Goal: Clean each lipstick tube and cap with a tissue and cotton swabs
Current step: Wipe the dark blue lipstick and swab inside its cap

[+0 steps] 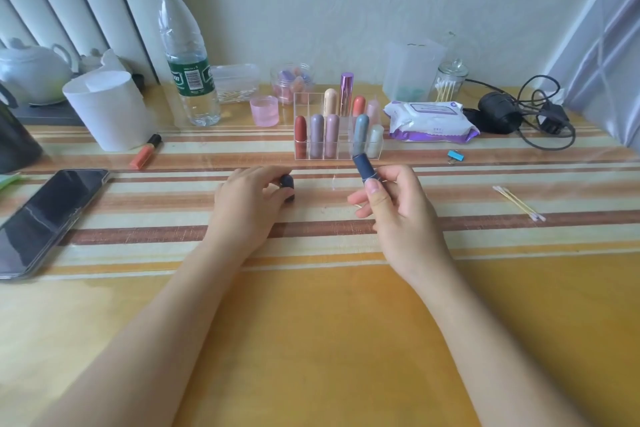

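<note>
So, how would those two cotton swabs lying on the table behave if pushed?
The cotton swabs look thin and round-stemmed, so they would probably roll or skid on the glossy table. Likely very light; the slim stems may bend under pressure.

left hand [247, 199] grips cap [287, 184], seemingly on table [311, 322] | right hand [398, 208] holds tube [365, 166]

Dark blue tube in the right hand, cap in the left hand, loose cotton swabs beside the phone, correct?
Not quite: the head view shows the cotton swabs lying at the right, far from the phone. The rest holds: right hand grips the tube, left hand holds the cap on the table.
</note>
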